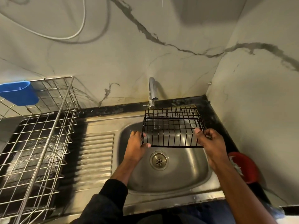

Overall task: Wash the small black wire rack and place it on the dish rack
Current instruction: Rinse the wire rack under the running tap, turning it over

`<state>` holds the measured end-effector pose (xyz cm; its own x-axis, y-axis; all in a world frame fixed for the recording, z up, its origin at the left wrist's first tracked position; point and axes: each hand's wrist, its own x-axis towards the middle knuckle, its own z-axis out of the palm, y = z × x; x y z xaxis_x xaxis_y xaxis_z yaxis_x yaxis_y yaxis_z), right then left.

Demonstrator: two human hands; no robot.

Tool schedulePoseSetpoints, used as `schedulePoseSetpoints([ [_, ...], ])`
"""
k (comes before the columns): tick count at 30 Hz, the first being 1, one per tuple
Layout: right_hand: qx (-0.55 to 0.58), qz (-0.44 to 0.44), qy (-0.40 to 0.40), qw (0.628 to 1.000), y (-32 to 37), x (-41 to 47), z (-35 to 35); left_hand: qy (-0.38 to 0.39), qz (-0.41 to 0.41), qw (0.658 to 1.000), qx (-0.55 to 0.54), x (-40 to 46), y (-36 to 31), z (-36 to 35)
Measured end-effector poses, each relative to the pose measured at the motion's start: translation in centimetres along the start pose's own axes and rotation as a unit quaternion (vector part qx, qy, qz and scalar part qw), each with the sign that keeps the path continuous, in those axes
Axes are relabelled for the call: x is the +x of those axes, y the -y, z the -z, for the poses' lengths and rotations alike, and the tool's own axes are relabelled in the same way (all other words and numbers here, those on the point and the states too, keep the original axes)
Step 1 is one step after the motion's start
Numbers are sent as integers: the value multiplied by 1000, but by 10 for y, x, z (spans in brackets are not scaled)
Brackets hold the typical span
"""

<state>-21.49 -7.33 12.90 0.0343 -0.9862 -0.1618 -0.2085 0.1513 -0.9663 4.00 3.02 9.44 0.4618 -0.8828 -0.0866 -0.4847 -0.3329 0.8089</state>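
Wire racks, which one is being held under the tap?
The small black rack, gripped by the left hand and right hand over the sink. The big silver dish rack sits untouched on the left.

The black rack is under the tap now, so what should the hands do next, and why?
Probably slide the small black wire rack sideways under the tap. The water stream seems to hit only its left part. The left hand and right hand grip its two near corners over the sink, so shifting it looks easy before moving it to the dish rack.
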Motion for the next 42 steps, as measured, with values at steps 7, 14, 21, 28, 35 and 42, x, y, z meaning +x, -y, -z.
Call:
schedulePoseSetpoints([
  [7, 22, 7, -20, 1000, -2, -1, 11, 8, -15, 1000, 1, 12, -7, -11],
  [14, 45, 26, -29, 998, -9, -4, 19, 21, -17, 1000, 0, 13, -8, -19],
  [21, 36, 29, -22, 999, -17, -7, 17, 15, -20, 1000, -8, 6, -2, -14],
  [28, 33, 20, -27, 999, -19, -10, 10, 0, -32, 999, -13, -2, 4, -6],
  [35, 47, 20, -22, 998, -17, -14, 8, -2, -24, 1000, -19, -6, 5, -2],
  [42, 51, 17, -36, 998, -21, -15, 15, 11, -29, 999, -27, -6, 0, -3],
])
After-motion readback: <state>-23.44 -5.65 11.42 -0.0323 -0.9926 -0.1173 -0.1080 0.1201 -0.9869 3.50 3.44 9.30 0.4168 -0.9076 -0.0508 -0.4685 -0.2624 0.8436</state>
